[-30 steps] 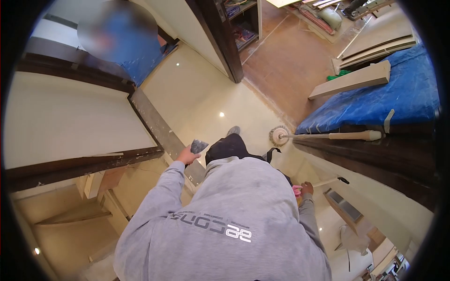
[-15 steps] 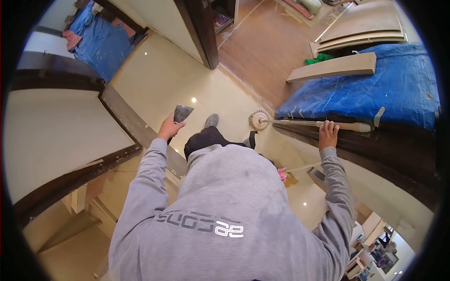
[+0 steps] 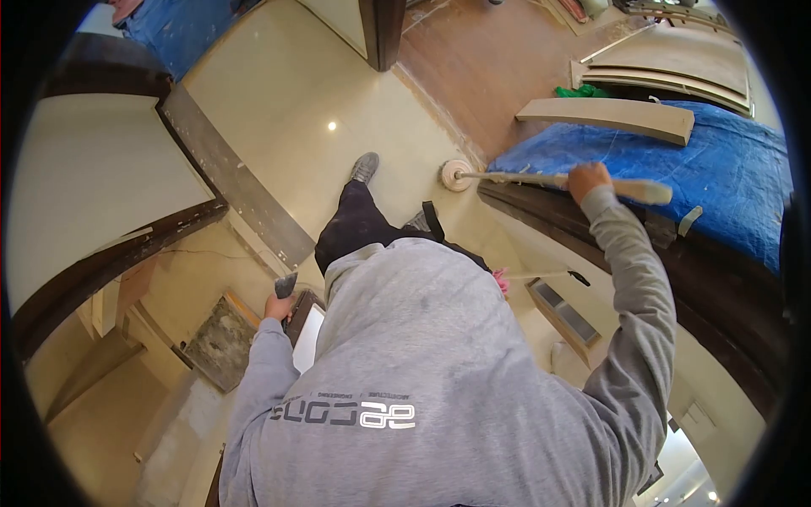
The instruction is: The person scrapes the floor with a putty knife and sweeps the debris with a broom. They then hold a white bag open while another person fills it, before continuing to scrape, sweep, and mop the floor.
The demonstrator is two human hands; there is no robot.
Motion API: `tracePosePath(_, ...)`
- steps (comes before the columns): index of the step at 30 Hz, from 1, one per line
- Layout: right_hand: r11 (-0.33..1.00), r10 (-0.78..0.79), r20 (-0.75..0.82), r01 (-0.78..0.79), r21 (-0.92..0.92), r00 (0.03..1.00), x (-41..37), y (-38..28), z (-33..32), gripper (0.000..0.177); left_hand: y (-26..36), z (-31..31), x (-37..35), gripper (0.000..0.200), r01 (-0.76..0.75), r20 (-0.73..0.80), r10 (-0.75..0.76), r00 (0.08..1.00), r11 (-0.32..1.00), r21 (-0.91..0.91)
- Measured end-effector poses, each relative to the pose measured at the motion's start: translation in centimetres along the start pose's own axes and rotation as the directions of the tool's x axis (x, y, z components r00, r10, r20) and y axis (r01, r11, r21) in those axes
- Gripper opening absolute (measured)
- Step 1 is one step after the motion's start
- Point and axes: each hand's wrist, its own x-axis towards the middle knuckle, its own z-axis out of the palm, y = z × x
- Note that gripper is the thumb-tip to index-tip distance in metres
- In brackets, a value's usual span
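Observation:
My left hand [image 3: 277, 307] is closed around a scraper [image 3: 286, 284], its wide, dusty metal blade pointing up and away from me. It is out to my left, above the floor by a dark-framed opening. My right hand [image 3: 590, 179] is wrapped around the pale upper shaft of a long-handled mop [image 3: 507, 177]. The mop's round, fringed head [image 3: 457, 175] is at the floor, close to the end of a dark wooden ledge. Its thick handle end sticks out past my hand, over the blue tarp [image 3: 549, 154], and looks slightly blurred.
A pale plank [image 3: 608, 117] lies on the tarp, with stacked boards [image 3: 667, 84] behind. Dark door frames [image 3: 384, 34] stand ahead and to my left. A wooden piece with grey panels [image 3: 564, 314] is low at right. A dirty grey board [image 3: 221, 340] lies at left.
My left hand has dropped back toward my body with the scraper. My right hand has tightened on the mop and shifted slightly farther forward. The camera view has tilted and moved, and my legs show more.

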Motion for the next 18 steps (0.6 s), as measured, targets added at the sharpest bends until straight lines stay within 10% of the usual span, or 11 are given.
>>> tracePosePath(7, 0.994, 0.08, -0.015, -0.079, 0.073, 0.997, -3.3, 6.6, -16.7, 0.04, 3.2, 2.7, -0.9, 0.025, -0.17, 0.017, 0.17, 0.985, 0.985, 0.017)
tracePosePath(18, 0.914, 0.038, 0.047, -0.054, 0.403, 0.998, 1.2, -1.7, -10.9, 0.033, 11.7, 1.3, 0.0, 0.033, -0.436, -0.078, 0.43, 0.9, 0.892, -0.121)
